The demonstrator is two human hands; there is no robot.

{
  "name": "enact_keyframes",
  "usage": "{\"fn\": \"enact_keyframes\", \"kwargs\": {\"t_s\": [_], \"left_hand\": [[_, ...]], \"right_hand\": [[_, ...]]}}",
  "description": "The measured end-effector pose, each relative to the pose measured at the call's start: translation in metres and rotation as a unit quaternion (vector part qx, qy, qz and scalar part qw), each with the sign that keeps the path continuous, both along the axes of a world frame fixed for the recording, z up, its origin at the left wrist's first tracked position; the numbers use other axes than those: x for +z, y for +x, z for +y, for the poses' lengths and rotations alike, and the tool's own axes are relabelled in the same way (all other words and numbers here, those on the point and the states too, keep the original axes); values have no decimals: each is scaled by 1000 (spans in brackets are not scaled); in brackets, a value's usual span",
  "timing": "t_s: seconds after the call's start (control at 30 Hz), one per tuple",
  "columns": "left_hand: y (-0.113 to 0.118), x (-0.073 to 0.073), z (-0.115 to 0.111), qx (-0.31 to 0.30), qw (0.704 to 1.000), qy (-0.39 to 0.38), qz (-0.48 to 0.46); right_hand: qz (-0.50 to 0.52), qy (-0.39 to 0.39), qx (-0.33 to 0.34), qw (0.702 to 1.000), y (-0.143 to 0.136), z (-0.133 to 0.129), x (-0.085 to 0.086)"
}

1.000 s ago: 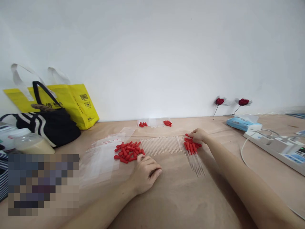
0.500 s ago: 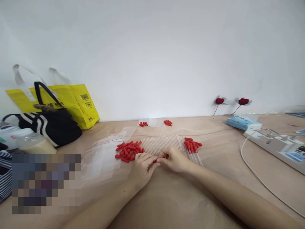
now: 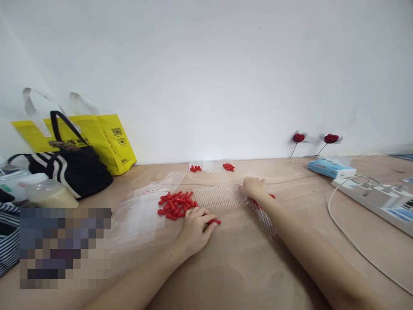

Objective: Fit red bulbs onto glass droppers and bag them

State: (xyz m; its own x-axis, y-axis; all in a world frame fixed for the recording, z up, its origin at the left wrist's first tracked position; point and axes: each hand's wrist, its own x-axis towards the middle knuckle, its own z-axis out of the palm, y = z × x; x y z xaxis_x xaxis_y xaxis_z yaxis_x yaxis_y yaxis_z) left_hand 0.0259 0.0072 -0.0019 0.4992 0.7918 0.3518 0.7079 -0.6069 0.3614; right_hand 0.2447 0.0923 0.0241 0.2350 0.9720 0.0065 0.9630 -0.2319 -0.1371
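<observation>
My left hand (image 3: pixel 197 228) pinches a red rubber bulb (image 3: pixel 214 222) between thumb and fingers, just right of a pile of red bulbs (image 3: pixel 174 204). My right hand (image 3: pixel 253 187) reaches over the right end of a row of thin clear tubes (image 3: pixel 219 196); its fingers are bent down, and what they hold, if anything, is hidden. Under the right wrist lie clear tubes with red bulbs on them (image 3: pixel 266 221), partly covered by the forearm.
Clear plastic bags (image 3: pixel 138 215) lie left of the pile. A bag with red bulbs (image 3: pixel 228 167) is near the wall. Yellow and black bags (image 3: pixel 87 172) and a jar (image 3: pixel 50 193) stand left. Tissues (image 3: pixel 331 168), a power strip (image 3: pixel 383 204) and a cable (image 3: pixel 342 232) lie right.
My right hand has left my left hand and moved right and away to the end of the tube row. The red bulb now shows more clearly in my left hand, which stays nearly in place.
</observation>
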Motion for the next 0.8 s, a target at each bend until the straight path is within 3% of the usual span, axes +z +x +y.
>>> {"fn": "enact_keyframes", "kwargs": {"t_s": [0.23, 0.4, 0.47, 0.57, 0.67, 0.8], "left_hand": [[1, 0, 0, -4, 1000, 1, -7], [-1, -1, -1, -2, 999, 15, -44], [-2, -3, 1, 5, 998, 23, -52], [-2, -2, 2, 14, 998, 29, -47], [-1, 0, 2, 12, 999, 35, -35], [-1, 2, 0, 12, 998, 46, -39]], "right_hand": [[17, -4, 7, 1000, -3, -2, 11], [56, 64, 83, 993, -16, -32, 23], [97, 89, 153, 979, -21, -51, 16], [204, 166, 281, 923, -27, -80, -7], [195, 242, 334, 890, -30, -98, -28], [173, 276, 361, 874, -31, -105, -37]]}}
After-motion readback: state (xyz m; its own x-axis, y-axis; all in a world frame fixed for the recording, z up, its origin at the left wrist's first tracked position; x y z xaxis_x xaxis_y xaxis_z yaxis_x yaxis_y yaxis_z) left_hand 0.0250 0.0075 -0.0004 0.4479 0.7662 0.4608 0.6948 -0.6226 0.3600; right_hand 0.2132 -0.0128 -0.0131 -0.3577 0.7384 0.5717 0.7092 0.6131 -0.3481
